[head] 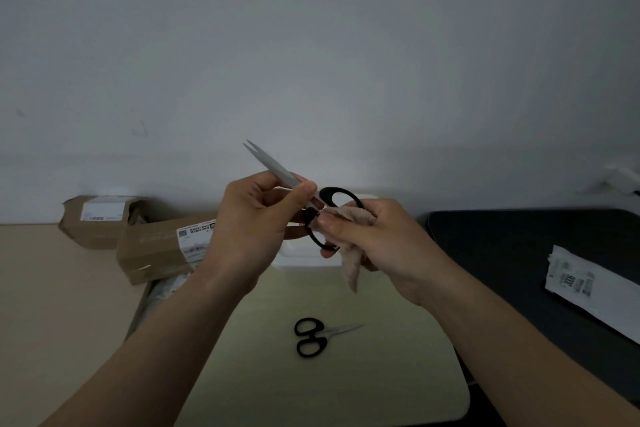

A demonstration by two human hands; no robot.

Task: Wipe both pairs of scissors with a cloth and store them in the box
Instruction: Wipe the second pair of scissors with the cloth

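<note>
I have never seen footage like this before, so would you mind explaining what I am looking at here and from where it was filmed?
There is no machine here: a person wears one wide-angle camera on the head, looking forward and down at their own bare hands. The left hand holds the large scissors by the blades, tips pointing up and away, slightly apart. The right hand presses a beige cloth against the black handles. A smaller pair of scissors lies on the pale table below. Behind the hands sits a white box, mostly hidden. To the left are cardboard parcels; to the right, a dark surface with a printed slip.
</note>
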